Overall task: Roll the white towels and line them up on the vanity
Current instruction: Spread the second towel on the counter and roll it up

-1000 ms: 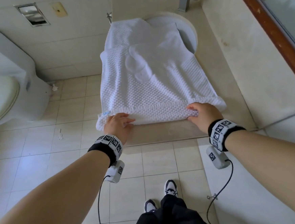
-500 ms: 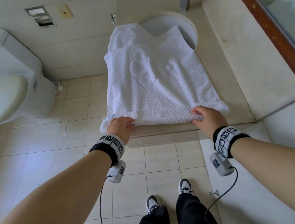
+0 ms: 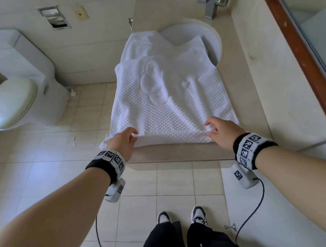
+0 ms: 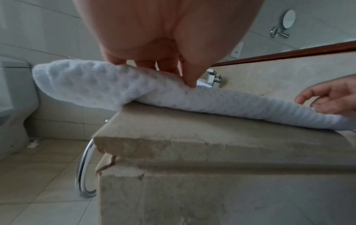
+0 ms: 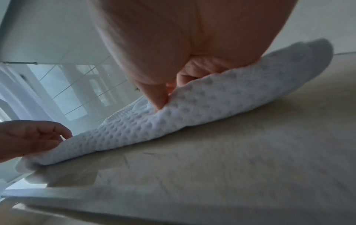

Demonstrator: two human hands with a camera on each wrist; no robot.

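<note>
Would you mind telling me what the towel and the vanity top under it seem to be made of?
The white towel looks like thick cotton in a waffle weave: raised diamond bumps, soft and matte, sagging limply over the edge. The vanity top looks like beige polished stone, possibly marble: faint mottling, a slight sheen, and a chipped, rough corner.

Towel (image 3: 169, 111) spread lengthwise on bench (image 3: 254, 104), far end draped over sink (image 3: 213, 41). Near edge rolled, overhanging bench's left side. Left hand (image 3: 123, 143) on roll's left end, right hand (image 3: 222, 133) on right end. Faucet (image 3: 210, 1) behind sink. Toilet (image 3: 17, 92) left of bench, on floor (image 3: 45, 171). Mirror (image 3: 307, 34) along bench's right.
</note>
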